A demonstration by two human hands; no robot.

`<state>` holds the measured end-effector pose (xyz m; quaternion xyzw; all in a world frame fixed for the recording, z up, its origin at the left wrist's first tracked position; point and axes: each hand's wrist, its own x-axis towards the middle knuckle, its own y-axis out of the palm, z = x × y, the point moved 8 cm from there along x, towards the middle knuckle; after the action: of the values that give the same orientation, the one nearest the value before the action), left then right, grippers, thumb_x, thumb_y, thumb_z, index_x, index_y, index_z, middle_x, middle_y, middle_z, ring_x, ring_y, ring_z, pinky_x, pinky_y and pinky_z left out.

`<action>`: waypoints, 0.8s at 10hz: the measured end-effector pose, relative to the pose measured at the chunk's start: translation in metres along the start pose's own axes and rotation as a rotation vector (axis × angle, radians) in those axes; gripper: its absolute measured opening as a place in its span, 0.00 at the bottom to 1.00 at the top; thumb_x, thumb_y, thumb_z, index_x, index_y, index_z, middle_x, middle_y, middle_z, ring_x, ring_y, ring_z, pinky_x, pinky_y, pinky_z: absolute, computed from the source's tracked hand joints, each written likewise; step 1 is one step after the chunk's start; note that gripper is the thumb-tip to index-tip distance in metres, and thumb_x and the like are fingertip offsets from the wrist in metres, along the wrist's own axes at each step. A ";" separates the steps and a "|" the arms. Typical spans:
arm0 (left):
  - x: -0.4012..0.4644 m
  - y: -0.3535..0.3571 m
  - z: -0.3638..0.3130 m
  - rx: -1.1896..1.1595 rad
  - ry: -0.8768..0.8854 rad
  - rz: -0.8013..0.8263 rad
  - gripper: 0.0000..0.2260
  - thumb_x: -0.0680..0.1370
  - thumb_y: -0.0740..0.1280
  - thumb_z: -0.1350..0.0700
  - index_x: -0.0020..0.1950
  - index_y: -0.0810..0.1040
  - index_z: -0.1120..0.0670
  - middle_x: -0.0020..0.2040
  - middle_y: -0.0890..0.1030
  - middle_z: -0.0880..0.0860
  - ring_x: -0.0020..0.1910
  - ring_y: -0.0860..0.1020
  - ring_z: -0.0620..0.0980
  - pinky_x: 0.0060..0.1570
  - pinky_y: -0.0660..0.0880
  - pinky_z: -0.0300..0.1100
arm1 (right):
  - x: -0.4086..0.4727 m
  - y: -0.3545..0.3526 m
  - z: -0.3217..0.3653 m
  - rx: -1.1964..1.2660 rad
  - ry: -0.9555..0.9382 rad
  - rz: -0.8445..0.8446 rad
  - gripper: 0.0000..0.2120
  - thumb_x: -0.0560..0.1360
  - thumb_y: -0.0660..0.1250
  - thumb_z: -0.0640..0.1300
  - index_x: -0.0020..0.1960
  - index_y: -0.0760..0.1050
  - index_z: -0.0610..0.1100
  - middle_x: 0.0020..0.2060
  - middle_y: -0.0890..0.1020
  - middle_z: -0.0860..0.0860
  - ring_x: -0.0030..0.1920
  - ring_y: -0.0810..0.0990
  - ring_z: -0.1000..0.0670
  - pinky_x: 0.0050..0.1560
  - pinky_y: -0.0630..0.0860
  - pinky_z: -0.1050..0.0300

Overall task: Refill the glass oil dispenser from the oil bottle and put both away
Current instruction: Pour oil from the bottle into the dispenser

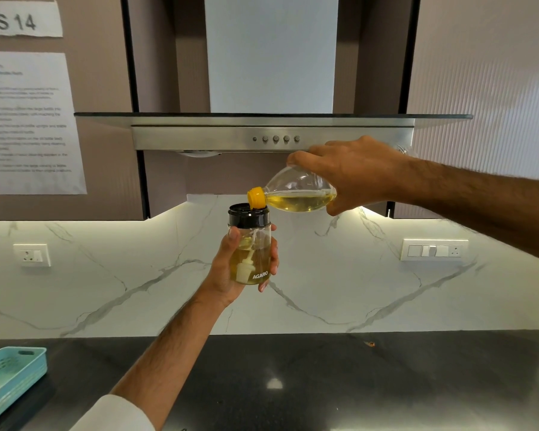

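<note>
1. Two hands are working in the air above the counter (324, 384). The left hand (231, 272) is wrapping its fingers around the glass oil dispenser (251, 253) and keeping it upright, probably so the opening is facing up.
2. The right hand (352, 175) is gripping the oil bottle (296, 194) from above, tilting it almost flat, with the yellow spout (256, 197) resting just over the dispenser's black collar (249, 216), so the oil is likely running straight in.
3. The right hand is hiding the bottle's rear part; any stream is hard to see.
</note>
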<state>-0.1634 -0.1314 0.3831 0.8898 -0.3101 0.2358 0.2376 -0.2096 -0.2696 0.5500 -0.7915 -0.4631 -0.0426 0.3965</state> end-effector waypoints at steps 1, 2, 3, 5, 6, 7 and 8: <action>0.000 0.000 0.000 -0.004 0.000 0.001 0.30 0.66 0.76 0.31 0.59 0.83 0.51 0.44 0.84 0.56 0.36 0.83 0.54 0.27 0.79 0.42 | 0.000 0.000 0.001 -0.001 0.002 0.002 0.50 0.66 0.80 0.58 0.77 0.54 0.53 0.69 0.75 0.49 0.61 0.77 0.46 0.42 0.74 0.58; 0.000 0.001 0.000 -0.009 -0.004 0.004 0.30 0.66 0.76 0.31 0.58 0.83 0.51 0.44 0.84 0.56 0.36 0.83 0.53 0.27 0.79 0.42 | 0.000 0.002 0.001 0.005 0.007 0.011 0.50 0.66 0.80 0.58 0.77 0.54 0.53 0.69 0.75 0.49 0.62 0.77 0.46 0.43 0.74 0.57; 0.000 0.000 0.000 -0.008 -0.005 0.002 0.30 0.66 0.76 0.31 0.58 0.83 0.51 0.44 0.84 0.56 0.36 0.83 0.54 0.27 0.79 0.42 | 0.000 0.001 0.001 0.009 0.007 0.008 0.50 0.66 0.80 0.58 0.77 0.54 0.53 0.69 0.75 0.49 0.61 0.77 0.46 0.43 0.75 0.57; 0.000 0.000 0.000 -0.008 -0.001 0.000 0.30 0.66 0.76 0.31 0.59 0.83 0.51 0.44 0.84 0.56 0.36 0.83 0.54 0.27 0.79 0.42 | 0.000 0.001 0.001 0.006 0.001 0.012 0.49 0.66 0.80 0.58 0.77 0.54 0.53 0.69 0.75 0.48 0.62 0.77 0.46 0.44 0.74 0.57; 0.000 0.001 -0.001 0.001 0.001 -0.002 0.30 0.66 0.76 0.31 0.58 0.83 0.51 0.44 0.84 0.56 0.36 0.83 0.54 0.27 0.79 0.42 | 0.000 0.000 0.000 0.003 0.005 0.009 0.49 0.66 0.80 0.58 0.77 0.55 0.53 0.68 0.75 0.48 0.61 0.77 0.46 0.43 0.73 0.58; 0.000 0.002 -0.002 0.000 0.005 0.004 0.30 0.66 0.76 0.31 0.58 0.83 0.52 0.44 0.84 0.56 0.36 0.83 0.54 0.27 0.79 0.42 | -0.001 -0.001 0.000 -0.004 0.005 0.007 0.49 0.66 0.80 0.58 0.77 0.55 0.53 0.68 0.75 0.49 0.61 0.77 0.46 0.41 0.71 0.59; 0.000 0.002 -0.002 -0.004 0.007 0.005 0.30 0.66 0.76 0.31 0.58 0.83 0.52 0.44 0.84 0.57 0.36 0.83 0.54 0.27 0.79 0.42 | -0.001 -0.002 0.000 -0.005 0.002 0.005 0.49 0.66 0.80 0.58 0.77 0.55 0.52 0.68 0.75 0.48 0.60 0.78 0.46 0.41 0.72 0.59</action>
<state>-0.1654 -0.1322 0.3852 0.8877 -0.3122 0.2387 0.2398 -0.2116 -0.2702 0.5504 -0.7936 -0.4605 -0.0436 0.3953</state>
